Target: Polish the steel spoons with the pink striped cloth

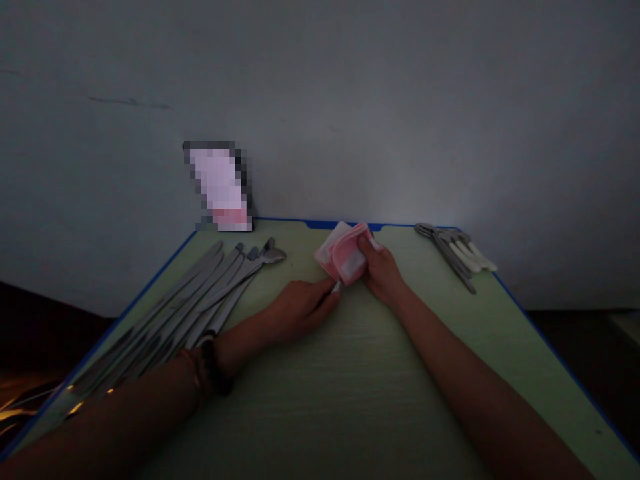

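Observation:
My right hand [383,267] is closed on a folded pink-and-white cloth [353,257], held above the far middle of the table. Just below the cloth, my left hand [305,303] pinches a thin, pale, shiny handle [337,287] between thumb and fingers. The other end of this piece of cutlery is hidden in the cloth, so its kind does not show. To the left, by my left forearm, lie several long metal knives and spoons [200,293], side by side. Beyond my right hand rests a smaller group of spoons [445,247], some with white handles.
The pale green table [350,400] has a blue edge and stands against a grey wall [350,120]. At the far left corner, a blurred-out device with a bright screen [220,183] leans upright. Bracelets circle my left wrist.

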### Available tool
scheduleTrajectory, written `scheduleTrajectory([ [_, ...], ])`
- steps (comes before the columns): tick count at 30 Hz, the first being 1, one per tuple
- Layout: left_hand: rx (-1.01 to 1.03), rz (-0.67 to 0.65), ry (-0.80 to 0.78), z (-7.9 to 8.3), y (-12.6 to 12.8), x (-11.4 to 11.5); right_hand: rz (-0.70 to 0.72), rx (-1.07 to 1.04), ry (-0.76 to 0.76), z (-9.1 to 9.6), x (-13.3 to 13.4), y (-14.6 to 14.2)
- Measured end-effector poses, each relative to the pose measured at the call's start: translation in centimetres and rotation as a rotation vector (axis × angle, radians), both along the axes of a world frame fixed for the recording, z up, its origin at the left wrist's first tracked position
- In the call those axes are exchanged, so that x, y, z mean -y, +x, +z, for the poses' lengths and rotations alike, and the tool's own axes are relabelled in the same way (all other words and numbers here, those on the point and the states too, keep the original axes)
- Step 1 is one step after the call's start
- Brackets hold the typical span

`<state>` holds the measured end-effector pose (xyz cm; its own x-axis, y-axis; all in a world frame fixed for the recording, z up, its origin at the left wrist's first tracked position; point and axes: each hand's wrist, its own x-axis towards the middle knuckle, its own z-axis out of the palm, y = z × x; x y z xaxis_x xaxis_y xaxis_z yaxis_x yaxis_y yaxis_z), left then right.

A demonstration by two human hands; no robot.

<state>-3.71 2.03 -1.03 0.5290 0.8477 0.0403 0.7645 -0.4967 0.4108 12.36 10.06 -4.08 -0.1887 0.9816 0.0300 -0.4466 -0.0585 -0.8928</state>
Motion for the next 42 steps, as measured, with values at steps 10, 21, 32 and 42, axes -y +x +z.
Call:
scheduleTrajectory([
  [10, 0.037, 0.055, -0.057, 0.0, 0.1, 0.0, 0.091, 0.056, 0.028, -0.5, -0.1, 0.3],
  [21, 0.162, 0.120, -0.129, -0.1, 0.1, -0.4, 0.172, 0.074, 0.018, 0.5, 0.5, 0.4],
  [32, 0.558, 0.329, -0.131, 0.0, -0.4, -1.5, 0.076, 0.114, 0.093, 0.4, 0.4, 0.3],
  [42, 0.499, 0.237, -0.174, -0.5, -0.1, -1.2, 0.042, 0.194, 0.194, 0.8, 0.6, 0.3],
])
